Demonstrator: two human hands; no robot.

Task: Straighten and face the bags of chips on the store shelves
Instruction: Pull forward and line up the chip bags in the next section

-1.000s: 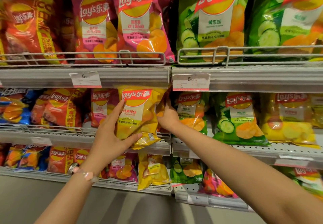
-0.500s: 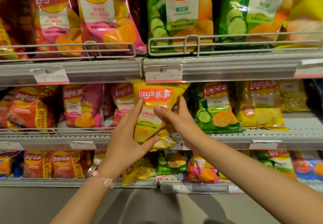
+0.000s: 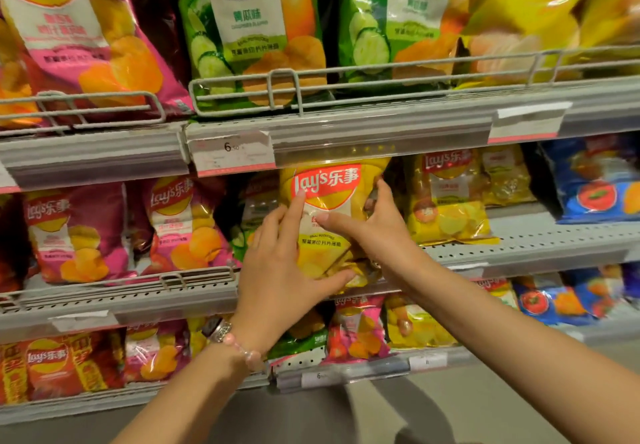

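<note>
A yellow Lay's bag [image 3: 332,180] stands upright and faces front on the middle shelf [image 3: 519,256], just under the upper shelf's price rail. My left hand [image 3: 280,270] holds its lower left part, index finger up the front and thumb along the bottom edge. My right hand [image 3: 381,232] grips its right edge, thumb across the front and fingers round the side. Matching yellow bags [image 3: 446,215] stand right beside it on the right. A green bag [image 3: 249,222] sits half hidden behind my left hand.
Pink bags [image 3: 187,229] fill the middle shelf to the left behind a wire rail [image 3: 173,277]. Blue bags [image 3: 595,184] stand at far right. Large green bags [image 3: 256,28] sit on the upper shelf behind a wire fence. A price tag [image 3: 232,153] hangs above.
Both hands have carried the yellow bag to the right along the middle shelf, to beside the other yellow bags. My right thumb now lies across its front.
</note>
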